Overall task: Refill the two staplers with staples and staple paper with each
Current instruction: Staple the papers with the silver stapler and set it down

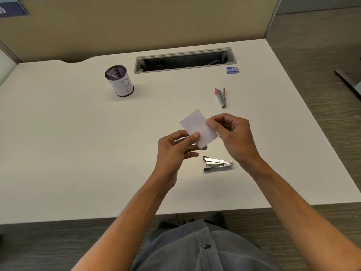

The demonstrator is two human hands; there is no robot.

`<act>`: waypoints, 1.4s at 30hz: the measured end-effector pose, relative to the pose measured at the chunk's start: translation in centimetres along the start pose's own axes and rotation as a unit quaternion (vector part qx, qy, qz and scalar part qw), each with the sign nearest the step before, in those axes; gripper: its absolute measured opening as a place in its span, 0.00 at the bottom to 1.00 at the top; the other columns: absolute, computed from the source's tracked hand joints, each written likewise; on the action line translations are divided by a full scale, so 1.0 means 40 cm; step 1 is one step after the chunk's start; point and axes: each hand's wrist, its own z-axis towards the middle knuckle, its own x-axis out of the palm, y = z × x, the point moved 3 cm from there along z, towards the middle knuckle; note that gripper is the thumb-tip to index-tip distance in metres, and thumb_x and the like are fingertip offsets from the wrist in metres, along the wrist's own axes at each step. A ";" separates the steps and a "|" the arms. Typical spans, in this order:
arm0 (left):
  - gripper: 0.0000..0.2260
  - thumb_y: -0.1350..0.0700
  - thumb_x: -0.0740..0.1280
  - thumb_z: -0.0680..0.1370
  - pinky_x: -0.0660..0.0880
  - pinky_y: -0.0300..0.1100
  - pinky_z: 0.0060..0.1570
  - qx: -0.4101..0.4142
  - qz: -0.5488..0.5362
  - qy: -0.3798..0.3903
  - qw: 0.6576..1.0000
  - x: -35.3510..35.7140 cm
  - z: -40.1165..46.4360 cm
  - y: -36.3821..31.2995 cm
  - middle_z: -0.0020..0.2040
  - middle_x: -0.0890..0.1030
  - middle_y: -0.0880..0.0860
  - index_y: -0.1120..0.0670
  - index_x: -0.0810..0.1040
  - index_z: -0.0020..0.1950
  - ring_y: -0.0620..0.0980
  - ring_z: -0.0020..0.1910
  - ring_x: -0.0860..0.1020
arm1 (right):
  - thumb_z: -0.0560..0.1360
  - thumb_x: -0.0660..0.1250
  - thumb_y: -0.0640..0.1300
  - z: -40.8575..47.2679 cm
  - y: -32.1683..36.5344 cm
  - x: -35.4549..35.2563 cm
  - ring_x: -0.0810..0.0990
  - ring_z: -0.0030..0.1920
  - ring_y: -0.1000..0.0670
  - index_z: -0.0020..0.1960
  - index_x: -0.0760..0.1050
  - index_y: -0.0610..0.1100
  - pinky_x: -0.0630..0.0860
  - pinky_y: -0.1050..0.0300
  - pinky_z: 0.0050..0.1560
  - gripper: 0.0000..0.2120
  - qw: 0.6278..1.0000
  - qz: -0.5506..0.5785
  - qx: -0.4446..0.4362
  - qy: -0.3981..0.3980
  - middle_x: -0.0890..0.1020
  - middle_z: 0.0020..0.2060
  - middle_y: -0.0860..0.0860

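Note:
A small folded white paper is held above the desk between both hands. My left hand pinches its lower left edge with thumb on top. My right hand pinches its right edge. A silver stapler lies closed on the desk just below the hands, between my wrists. A second stapler with red parts lies farther back to the right, its arms spread apart. A small blue staple box sits near the back right of the desk.
A black mesh pen cup wrapped in paper marked "B" stands at the back left. A long cable slot runs along the back of the white desk. A beige partition rises behind; carpet lies to the right.

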 end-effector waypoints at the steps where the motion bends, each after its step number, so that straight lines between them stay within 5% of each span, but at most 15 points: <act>1: 0.06 0.58 0.70 0.77 0.79 0.39 0.38 0.003 0.004 -0.004 1.000 -0.002 0.002 0.001 0.44 0.86 0.57 0.58 0.82 0.52 0.56 0.42 0.86 | 0.77 0.69 0.42 -0.002 -0.006 -0.001 0.78 0.38 0.60 0.44 0.82 0.41 0.72 0.68 0.41 0.06 1.000 0.000 0.006 0.004 0.83 0.37 0.54; 4: 0.08 0.59 0.70 0.77 0.78 0.38 0.37 0.015 0.023 -0.010 1.000 -0.014 0.005 0.006 0.44 0.86 0.57 0.61 0.81 0.54 0.57 0.41 0.86 | 0.78 0.67 0.43 -0.013 -0.038 -0.014 0.77 0.36 0.59 0.45 0.82 0.40 0.70 0.71 0.39 0.08 1.000 -0.015 0.021 0.015 0.82 0.36 0.52; 8: 0.07 0.60 0.69 0.78 0.78 0.38 0.36 0.021 0.037 -0.020 0.999 -0.040 0.010 0.014 0.43 0.86 0.56 0.61 0.80 0.54 0.56 0.39 0.86 | 0.77 0.68 0.48 -0.031 -0.129 -0.037 0.80 0.42 0.59 0.48 0.82 0.48 0.72 0.62 0.43 0.05 0.988 -0.143 0.040 0.045 0.83 0.40 0.57; 13: 0.07 0.61 0.69 0.78 0.79 0.38 0.37 0.020 0.049 -0.034 0.998 -0.064 0.011 0.027 0.44 0.85 0.58 0.62 0.80 0.54 0.54 0.38 0.85 | 0.74 0.69 0.60 -0.056 -0.223 -0.053 0.72 0.64 0.54 0.69 0.71 0.53 0.69 0.56 0.61 0.26 0.877 -0.438 0.006 0.199 0.74 0.65 0.57; 18: 0.06 0.61 0.69 0.78 0.79 0.39 0.37 0.017 0.047 -0.039 0.998 -0.077 0.006 0.040 0.42 0.85 0.56 0.61 0.81 0.53 0.55 0.38 0.85 | 0.71 0.69 0.64 -0.062 -0.251 -0.043 0.69 0.68 0.51 0.74 0.65 0.52 0.67 0.54 0.64 0.35 0.840 -0.479 0.010 0.254 0.68 0.71 0.55; 26: 0.04 0.61 0.69 0.78 0.79 0.40 0.39 0.013 0.053 -0.039 0.998 -0.083 -0.002 0.046 0.41 0.85 0.56 0.60 0.81 0.51 0.55 0.39 0.85 | 0.72 0.72 0.57 -0.038 -0.274 -0.037 0.76 0.54 0.52 0.67 0.74 0.51 0.73 0.55 0.51 0.25 0.854 -0.443 0.014 0.271 0.75 0.57 0.56; 32: 0.04 0.60 0.69 0.78 0.79 0.39 0.39 0.016 0.054 -0.043 0.998 -0.091 -0.006 0.045 0.42 0.85 0.58 0.60 0.81 0.51 0.54 0.38 0.85 | 0.71 0.74 0.55 -0.035 -0.279 -0.051 0.77 0.52 0.52 0.63 0.76 0.49 0.74 0.56 0.53 0.23 0.894 -0.360 0.049 0.260 0.79 0.53 0.56; 40: 0.05 0.60 0.69 0.78 0.79 0.40 0.39 0.020 0.057 -0.049 0.997 -0.100 -0.003 0.039 0.40 0.85 0.55 0.61 0.80 0.51 0.55 0.38 0.85 | 0.69 0.77 0.51 -0.044 -0.252 -0.059 0.82 0.47 0.57 0.59 0.78 0.51 0.72 0.61 0.45 0.20 0.963 -0.134 0.140 0.185 0.86 0.48 0.54; 42: 0.04 0.61 0.69 0.78 0.79 0.40 0.39 0.023 0.057 -0.050 0.997 -0.100 0.000 0.034 0.39 0.85 0.55 0.61 0.81 0.50 0.55 0.38 0.85 | 0.71 0.75 0.49 -0.045 -0.239 -0.058 0.82 0.50 0.55 0.59 0.78 0.49 0.74 0.59 0.51 0.17 0.971 -0.080 0.149 0.170 0.86 0.47 0.53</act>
